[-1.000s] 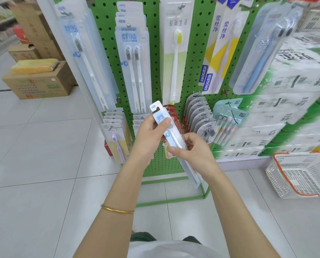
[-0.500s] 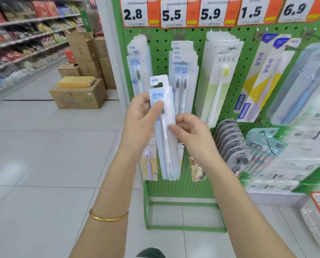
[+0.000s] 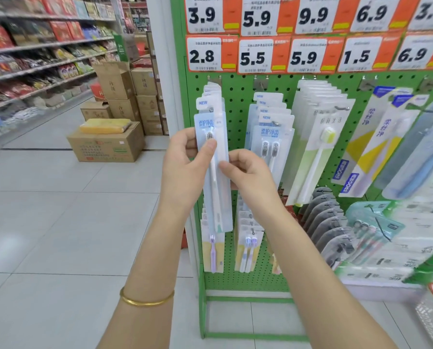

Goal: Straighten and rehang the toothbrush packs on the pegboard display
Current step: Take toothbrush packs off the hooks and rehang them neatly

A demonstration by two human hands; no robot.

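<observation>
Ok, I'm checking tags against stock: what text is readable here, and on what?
"3.9", "5.9", "9.9", "6.9", "3.8": upper price tags
"2.8", "5.5", "5.9", "1.5", "6.9": lower price tags
"NEW", "柔护净齿": held toothbrush pack
"NEW", "柔护净齿": two-brush packs on the pegboard
"柔丝净": yellow-and-white packs
Too blurred to read: the tags' small print, the print on the cartons.

Pegboard [image 3: 238, 102]: bright green, even grid of dark holes. Price tags [image 3: 205, 55]: white w/ black digits, orange right side, small yellow strip. Held toothbrush pack [image 3: 221, 197]: pale blue & clear, blue "NEW" tab, white brush w/ dark bristles. Lower packs [image 3: 211, 258]: cream-yellow card, lilac brushes. Bangle [image 3: 146, 301]: gold. Boxes [image 3: 104, 149]: brown cardboard, w/ yellow bundle [image 3: 104, 125] on top. Floor [image 3: 46, 222]: light grey tiles, darker grout lines.
</observation>
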